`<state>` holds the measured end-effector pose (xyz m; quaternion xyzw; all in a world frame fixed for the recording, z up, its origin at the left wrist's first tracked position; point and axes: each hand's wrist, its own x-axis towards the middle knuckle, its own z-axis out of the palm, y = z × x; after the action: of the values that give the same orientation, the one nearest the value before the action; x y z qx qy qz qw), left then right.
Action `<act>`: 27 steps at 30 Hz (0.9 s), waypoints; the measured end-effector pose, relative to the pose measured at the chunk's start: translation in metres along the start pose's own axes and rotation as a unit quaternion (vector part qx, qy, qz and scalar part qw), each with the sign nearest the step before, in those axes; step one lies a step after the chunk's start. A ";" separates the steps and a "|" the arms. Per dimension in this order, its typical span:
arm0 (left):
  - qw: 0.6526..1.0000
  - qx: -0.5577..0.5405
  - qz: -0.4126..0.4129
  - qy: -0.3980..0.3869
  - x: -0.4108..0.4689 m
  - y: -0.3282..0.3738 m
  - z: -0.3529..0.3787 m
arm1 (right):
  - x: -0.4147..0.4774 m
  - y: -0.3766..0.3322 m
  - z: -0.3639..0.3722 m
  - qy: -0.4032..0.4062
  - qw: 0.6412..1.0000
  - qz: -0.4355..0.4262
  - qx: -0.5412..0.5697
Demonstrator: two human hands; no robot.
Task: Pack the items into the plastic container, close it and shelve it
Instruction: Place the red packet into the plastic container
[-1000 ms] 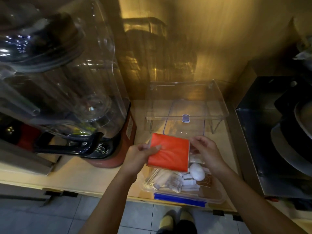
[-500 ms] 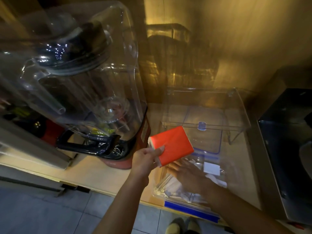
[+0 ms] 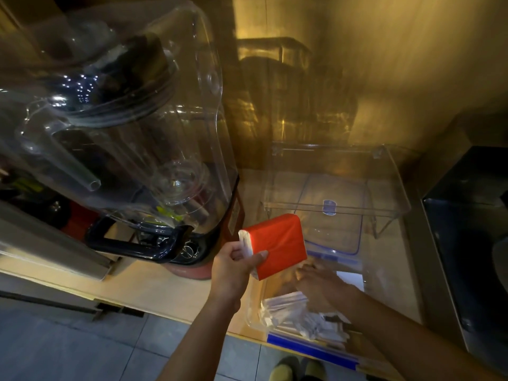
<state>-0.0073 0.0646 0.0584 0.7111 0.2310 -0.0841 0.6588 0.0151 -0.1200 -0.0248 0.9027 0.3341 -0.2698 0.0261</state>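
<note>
My left hand [image 3: 233, 266] holds an orange tissue pack [image 3: 277, 243] by its white end, lifted and tilted above the left rim of the clear plastic container [image 3: 254, 312]. My right hand [image 3: 319, 281] reaches down inside the container among white sachets and wrapped packets [image 3: 291, 314]; whether it grips any of them is hidden. The container's clear lid with a blue clip [image 3: 330, 207] lies flat just behind it, under a clear shelf riser [image 3: 395, 185].
A large blender with a clear sound cover [image 3: 137, 119] and red base stands at the left, close to my left hand. A dark appliance [image 3: 472, 243] stands at the right. The wooden counter edge [image 3: 165, 306] runs in front, tiled floor below.
My right hand let go of the orange pack and went down into the container. My left hand alone lifted the pack and tilted it to the left.
</note>
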 end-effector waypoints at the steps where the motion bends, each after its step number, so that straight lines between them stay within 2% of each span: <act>1: 1.000 0.004 0.002 -0.001 0.000 0.000 0.000 | -0.006 0.002 0.002 0.004 0.999 0.010 0.040; 3: 1.000 0.009 0.004 -0.004 0.001 -0.001 0.000 | -0.018 0.005 0.006 0.011 0.994 0.028 0.110; 7: 0.998 0.044 0.008 -0.035 0.006 0.000 -0.003 | -0.037 0.006 0.009 -0.052 0.987 0.037 0.150; 9: 0.995 0.078 0.021 -0.065 0.008 -0.001 -0.003 | -0.043 0.005 0.012 -0.052 0.982 0.020 0.182; 12: 0.988 0.116 0.043 -0.094 0.009 -0.005 -0.002 | -0.046 0.007 0.018 0.041 0.975 0.004 0.217; 14: 0.984 0.138 0.053 -0.097 0.009 -0.008 0.001 | -0.041 0.011 0.022 0.103 0.974 0.045 0.197; 16: 0.982 0.151 0.066 -0.096 0.009 -0.012 0.003 | -0.036 0.015 0.026 0.118 0.974 0.080 0.177; 20: 0.978 0.167 0.086 -0.095 0.007 -0.020 0.009 | -0.028 0.019 0.032 0.047 0.985 0.091 0.137; 27: 0.977 0.182 0.062 -0.097 0.005 -0.033 0.014 | -0.033 0.021 0.034 0.000 0.986 0.073 0.149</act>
<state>-0.0146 0.0524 0.0254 0.8204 0.1022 -0.1519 0.5417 -0.0086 -0.1640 -0.0393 0.9187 0.2232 -0.3136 -0.0888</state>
